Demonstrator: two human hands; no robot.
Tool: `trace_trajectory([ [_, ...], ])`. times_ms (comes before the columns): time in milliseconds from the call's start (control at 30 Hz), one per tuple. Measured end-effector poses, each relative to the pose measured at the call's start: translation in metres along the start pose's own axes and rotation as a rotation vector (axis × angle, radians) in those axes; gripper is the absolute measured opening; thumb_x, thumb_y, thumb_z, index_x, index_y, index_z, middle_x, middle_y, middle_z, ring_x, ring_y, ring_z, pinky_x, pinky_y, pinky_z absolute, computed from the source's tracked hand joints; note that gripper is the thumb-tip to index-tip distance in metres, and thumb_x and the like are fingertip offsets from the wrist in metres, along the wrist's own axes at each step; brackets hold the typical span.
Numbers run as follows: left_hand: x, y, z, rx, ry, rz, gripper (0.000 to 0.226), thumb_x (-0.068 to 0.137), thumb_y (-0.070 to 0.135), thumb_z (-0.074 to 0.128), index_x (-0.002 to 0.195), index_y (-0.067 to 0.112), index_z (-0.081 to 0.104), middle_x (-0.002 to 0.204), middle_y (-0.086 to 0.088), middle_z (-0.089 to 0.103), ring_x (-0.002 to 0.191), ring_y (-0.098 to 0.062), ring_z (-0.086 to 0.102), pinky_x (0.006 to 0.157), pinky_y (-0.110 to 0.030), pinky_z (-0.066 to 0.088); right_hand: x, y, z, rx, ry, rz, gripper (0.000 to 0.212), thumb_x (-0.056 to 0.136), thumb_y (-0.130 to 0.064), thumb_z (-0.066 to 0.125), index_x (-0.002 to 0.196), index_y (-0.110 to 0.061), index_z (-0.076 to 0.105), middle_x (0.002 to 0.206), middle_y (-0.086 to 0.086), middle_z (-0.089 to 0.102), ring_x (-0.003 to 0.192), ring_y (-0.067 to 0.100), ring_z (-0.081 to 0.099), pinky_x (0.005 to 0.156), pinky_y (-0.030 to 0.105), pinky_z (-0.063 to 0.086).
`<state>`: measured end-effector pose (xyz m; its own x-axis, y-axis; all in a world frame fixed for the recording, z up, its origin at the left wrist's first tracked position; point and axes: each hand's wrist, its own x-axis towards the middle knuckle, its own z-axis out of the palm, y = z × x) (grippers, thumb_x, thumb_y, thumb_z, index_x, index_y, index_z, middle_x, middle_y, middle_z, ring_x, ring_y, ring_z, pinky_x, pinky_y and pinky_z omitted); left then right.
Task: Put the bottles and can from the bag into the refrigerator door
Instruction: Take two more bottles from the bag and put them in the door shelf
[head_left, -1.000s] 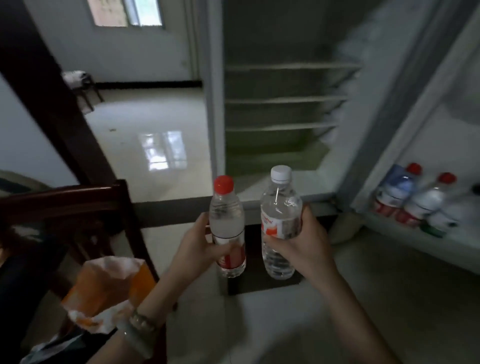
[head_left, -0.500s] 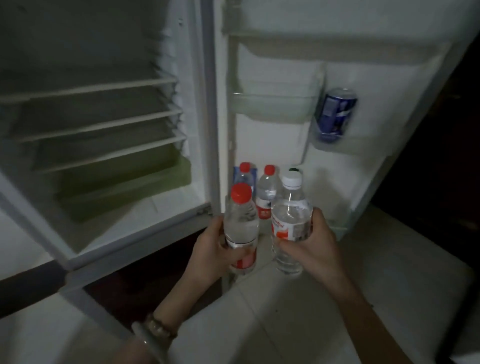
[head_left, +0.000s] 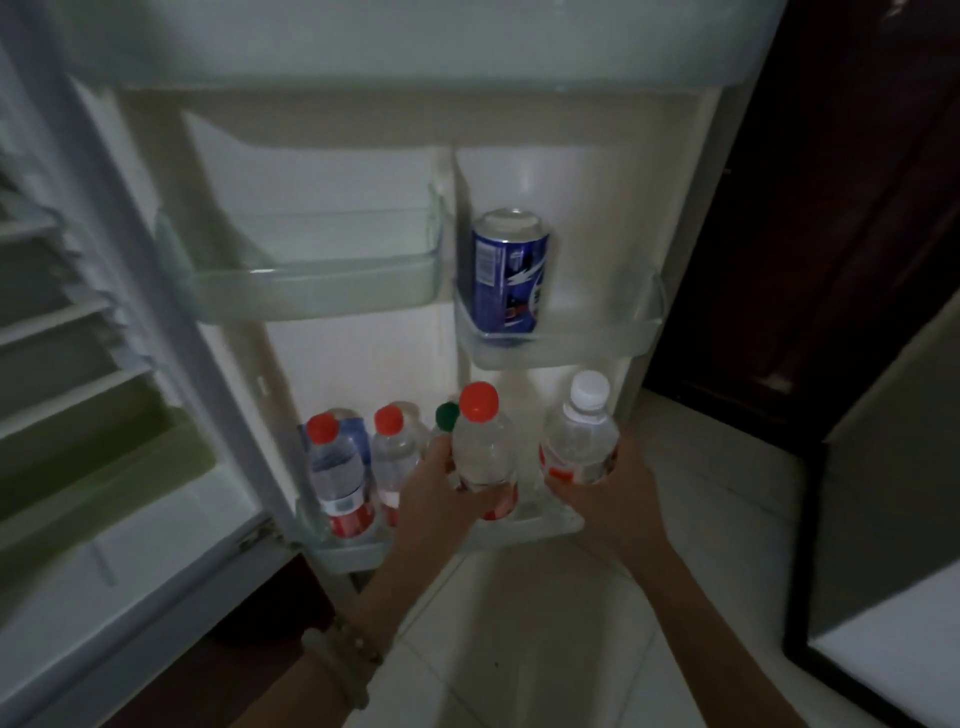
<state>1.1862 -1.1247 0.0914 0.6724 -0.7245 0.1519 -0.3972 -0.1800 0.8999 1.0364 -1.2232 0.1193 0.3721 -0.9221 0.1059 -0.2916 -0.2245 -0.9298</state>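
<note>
My left hand (head_left: 434, 499) grips a clear red-capped bottle (head_left: 483, 452) upright over the bottom door shelf (head_left: 343, 556). My right hand (head_left: 615, 499) grips a clear white-capped bottle (head_left: 582, 436) just to its right, over the same shelf. Standing in that shelf are two red-capped bottles (head_left: 335, 478) (head_left: 392, 452) and a green-capped one (head_left: 447, 415), mostly hidden behind my left hand. A blue can (head_left: 509, 270) stands in the small right-hand door shelf (head_left: 597, 343) above. The bag is out of view.
The open refrigerator door (head_left: 519, 130) faces me, with a bare clear shelf (head_left: 311, 291) at mid-left. The fridge body with wire shelves (head_left: 67, 374) lies to the left. A dark wooden surface (head_left: 831, 208) and a dark-edged panel (head_left: 883, 519) stand on the right. Pale tiled floor (head_left: 519, 649) lies below.
The view has swung from the room and chair to the refrigerator door. Both hands have carried their bottles forward and down to the bottom door shelf, moving apart.
</note>
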Motion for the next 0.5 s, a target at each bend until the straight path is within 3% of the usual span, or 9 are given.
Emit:
trace_trajectory([
  [100,0.019,-0.005,0.021,-0.012,-0.016,-0.027,0.056,0.064,0.030,0.083,0.109,0.034,0.050,0.094,0.027,0.058,0.085,0.008,0.057,0.068,-0.003,0.040,0.027,0.011,0.007,0.015,0.019,0.026,0.063,0.065,-0.021,0.085,0.111,-0.033,0.044,0.098,-0.014,0.055,0.089,0.007,0.054,0.075,0.021,0.042],
  [200,0.034,-0.016,0.043,0.022,-0.033,-0.048,0.057,0.063,0.029,0.083,0.111,0.030,0.053,0.097,0.019,0.061,0.088,-0.003,0.060,0.076,-0.021,0.050,0.047,0.032,0.016,-0.016,0.011,0.029,0.063,0.063,-0.025,0.086,0.113,-0.028,0.048,0.100,-0.011,0.059,0.091,0.010,0.058,0.077,0.024,0.047],
  [267,0.039,-0.019,0.055,0.056,-0.019,-0.076,0.055,0.062,0.030,0.083,0.110,0.023,0.055,0.097,0.011,0.064,0.090,-0.013,0.063,0.077,-0.034,0.054,0.056,0.041,0.020,-0.022,0.000,0.038,0.060,0.064,-0.021,0.085,0.112,-0.023,0.050,0.095,-0.012,0.058,0.087,0.007,0.058,0.072,0.013,0.045],
  [333,0.042,-0.021,0.066,0.071,-0.009,-0.125,0.055,0.064,0.029,0.081,0.111,0.020,0.053,0.097,0.007,0.064,0.089,-0.017,0.064,0.076,-0.038,0.054,0.065,0.049,0.023,-0.026,-0.020,0.047,0.056,0.065,-0.014,0.085,0.109,-0.022,0.051,0.092,-0.014,0.058,0.084,0.004,0.057,0.067,0.005,0.042],
  [400,0.043,-0.023,0.076,0.089,0.002,-0.168,0.055,0.068,0.026,0.080,0.113,0.016,0.050,0.096,0.007,0.063,0.085,-0.014,0.062,0.073,-0.027,0.052,0.073,0.060,0.026,-0.022,-0.065,0.069,0.062,0.063,-0.018,0.086,0.115,-0.022,0.053,0.099,-0.012,0.061,0.091,0.006,0.060,0.073,0.013,0.047],
  [467,0.041,-0.024,0.082,0.105,0.010,-0.191,0.047,0.072,0.019,0.079,0.107,0.017,0.048,0.084,0.014,0.056,0.068,0.005,0.054,0.059,-0.004,0.040,0.079,0.075,0.029,-0.033,-0.103,0.088,0.065,0.061,-0.025,0.086,0.117,-0.028,0.054,0.105,-0.010,0.064,0.096,0.009,0.062,0.080,0.027,0.052],
  [500,0.040,-0.023,0.086,0.101,0.017,-0.208,0.044,0.074,0.014,0.078,0.103,0.018,0.046,0.076,0.018,0.052,0.058,0.010,0.052,0.054,-0.001,0.038,0.082,0.080,0.029,-0.038,-0.113,0.099,0.062,0.061,-0.028,0.086,0.114,-0.031,0.054,0.106,-0.009,0.065,0.096,0.010,0.062,0.082,0.032,0.053],
])
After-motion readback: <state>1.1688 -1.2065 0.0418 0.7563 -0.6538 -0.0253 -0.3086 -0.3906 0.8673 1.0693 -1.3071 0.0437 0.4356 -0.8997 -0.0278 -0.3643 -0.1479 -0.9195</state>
